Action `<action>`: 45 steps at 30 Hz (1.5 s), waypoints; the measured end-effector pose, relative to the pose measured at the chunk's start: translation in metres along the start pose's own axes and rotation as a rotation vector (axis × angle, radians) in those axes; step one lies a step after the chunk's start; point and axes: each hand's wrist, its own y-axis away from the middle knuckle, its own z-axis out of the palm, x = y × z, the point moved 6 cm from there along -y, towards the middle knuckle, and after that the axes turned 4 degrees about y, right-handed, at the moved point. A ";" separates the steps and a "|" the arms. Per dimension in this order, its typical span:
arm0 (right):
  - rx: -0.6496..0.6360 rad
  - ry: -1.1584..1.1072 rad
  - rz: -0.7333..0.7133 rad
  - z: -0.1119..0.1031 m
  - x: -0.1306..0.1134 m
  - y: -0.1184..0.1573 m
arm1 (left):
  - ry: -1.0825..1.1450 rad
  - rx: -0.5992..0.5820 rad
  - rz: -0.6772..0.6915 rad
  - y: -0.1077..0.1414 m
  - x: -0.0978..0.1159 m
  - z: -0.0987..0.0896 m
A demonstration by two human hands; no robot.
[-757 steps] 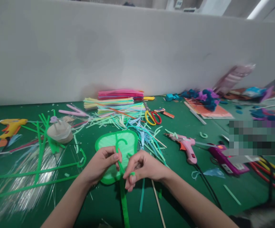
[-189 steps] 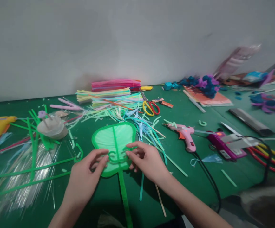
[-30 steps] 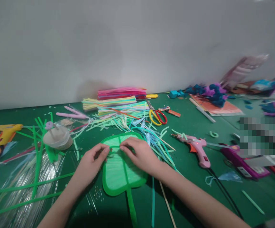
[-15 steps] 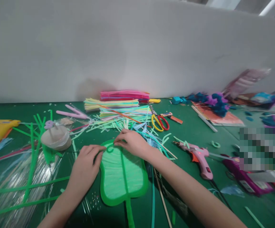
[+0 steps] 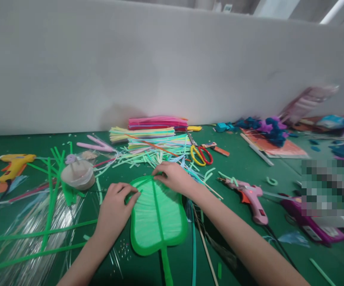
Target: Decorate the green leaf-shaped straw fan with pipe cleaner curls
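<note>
A green leaf-shaped hand fan (image 5: 146, 222) lies on the table, with a fuzzy green rim, a middle rib, a pale translucent face and a handle pointing toward me. My left hand (image 5: 116, 208) is closed in a pinch over the fan's upper left edge, on the end of a thin green pipe cleaner (image 5: 142, 191) that barely shows. At the top of the middle rib, my right hand (image 5: 173, 178) is pinched too, apparently on the same strip. Its fingertips partly cover the rim there.
Left are a yellow glue gun (image 5: 12, 165), a cup (image 5: 79, 174) and loose green pipe cleaners (image 5: 48, 206). Bundled pipe cleaners (image 5: 158, 123) lie at the back by scissors (image 5: 201, 155). A pink glue gun (image 5: 253, 196) with a lit red light rests right of my forearm.
The green loop that showed between my fingertips is no longer visible. My right fingertips have shifted right to the fan's middle rib, and the gap between my hands is wider. The view has shifted slightly.
</note>
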 end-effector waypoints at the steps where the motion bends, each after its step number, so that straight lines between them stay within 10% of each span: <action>1: 0.008 0.011 -0.002 0.000 -0.001 0.001 | 0.014 0.008 -0.010 -0.001 0.000 0.000; 19: 0.033 0.201 -0.054 0.007 -0.009 0.003 | 0.271 -0.015 -0.305 -0.008 -0.034 -0.024; 33: 0.134 0.129 -0.047 0.011 -0.007 0.009 | 0.340 -0.173 -0.505 -0.032 -0.044 0.002; 45: 0.340 -0.016 -0.129 -0.011 -0.003 0.017 | 0.649 -0.349 -0.535 -0.041 -0.004 -0.017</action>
